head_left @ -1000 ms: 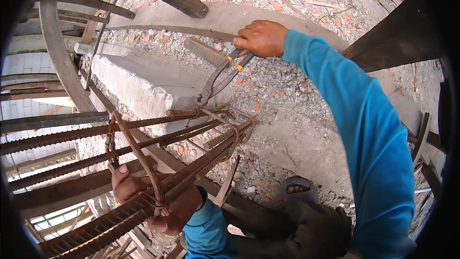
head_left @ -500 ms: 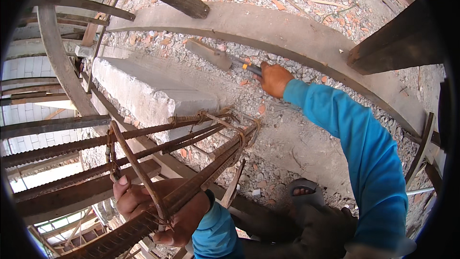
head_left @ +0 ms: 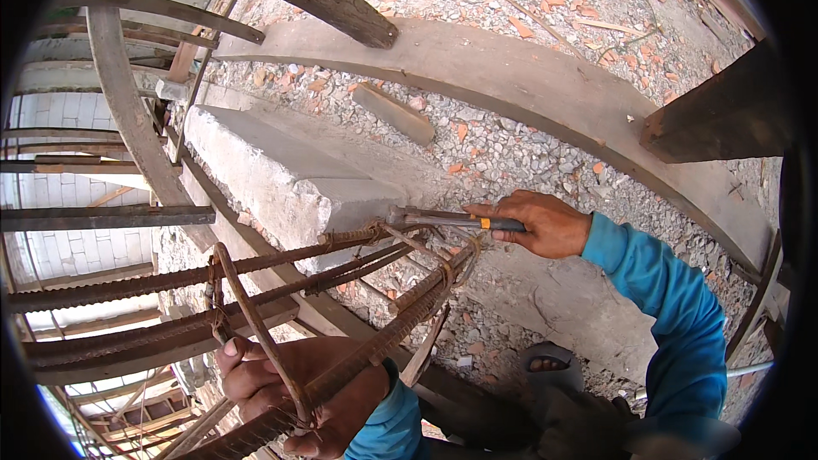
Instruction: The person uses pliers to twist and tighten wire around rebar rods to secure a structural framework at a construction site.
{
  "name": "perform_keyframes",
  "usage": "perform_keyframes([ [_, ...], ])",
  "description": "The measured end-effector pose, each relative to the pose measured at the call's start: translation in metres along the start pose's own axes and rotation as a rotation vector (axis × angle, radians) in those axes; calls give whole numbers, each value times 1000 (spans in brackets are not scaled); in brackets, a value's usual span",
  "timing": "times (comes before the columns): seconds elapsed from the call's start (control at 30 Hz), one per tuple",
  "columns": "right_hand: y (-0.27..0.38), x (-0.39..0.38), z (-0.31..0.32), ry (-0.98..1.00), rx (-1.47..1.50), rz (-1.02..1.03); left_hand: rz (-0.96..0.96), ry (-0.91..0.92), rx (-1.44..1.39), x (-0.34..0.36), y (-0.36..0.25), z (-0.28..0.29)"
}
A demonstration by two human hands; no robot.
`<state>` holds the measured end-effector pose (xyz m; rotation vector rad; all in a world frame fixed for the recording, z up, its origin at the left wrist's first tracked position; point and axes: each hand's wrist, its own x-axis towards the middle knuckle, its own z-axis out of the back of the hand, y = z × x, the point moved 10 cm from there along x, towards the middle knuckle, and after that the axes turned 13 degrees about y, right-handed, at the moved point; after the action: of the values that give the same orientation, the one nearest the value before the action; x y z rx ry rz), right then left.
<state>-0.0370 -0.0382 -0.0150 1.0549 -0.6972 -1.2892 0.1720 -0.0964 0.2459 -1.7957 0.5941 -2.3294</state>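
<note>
The right hand point(head_left: 545, 223), right of centre, grips the pliers point(head_left: 460, 220) by the handles. The tool lies nearly level, its head at the tied end of the rebar cage point(head_left: 375, 347); contact cannot be confirmed. The left hand point(head_left: 319, 362), lower left, curls around the cage's lower bars. A concrete block point(head_left: 256, 158) lies left of centre.

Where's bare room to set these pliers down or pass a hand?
The concrete block has a bare-looking top, bordered by gravel and the rebar cage. So does the grey ground look bare, between the right hand and sandalled foot. It's crowded at the cage's end, by the pliers, and around the left hand.
</note>
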Motion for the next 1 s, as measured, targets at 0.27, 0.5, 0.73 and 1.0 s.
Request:
perform_keyframes([
  [0.27,5,12,20,30,-131,9,-35,46,59,4,-4,3],
  [0.5,-3,26,33,229,-80,31,-44,-25,58,1,-4,6],
  [0.73,41,19,80,-417,-876,143,-50,48,146,10,-10,5],
  [1.0,6,7,-44,-35,153,4,-227,125,318,13,-26,-9],
])
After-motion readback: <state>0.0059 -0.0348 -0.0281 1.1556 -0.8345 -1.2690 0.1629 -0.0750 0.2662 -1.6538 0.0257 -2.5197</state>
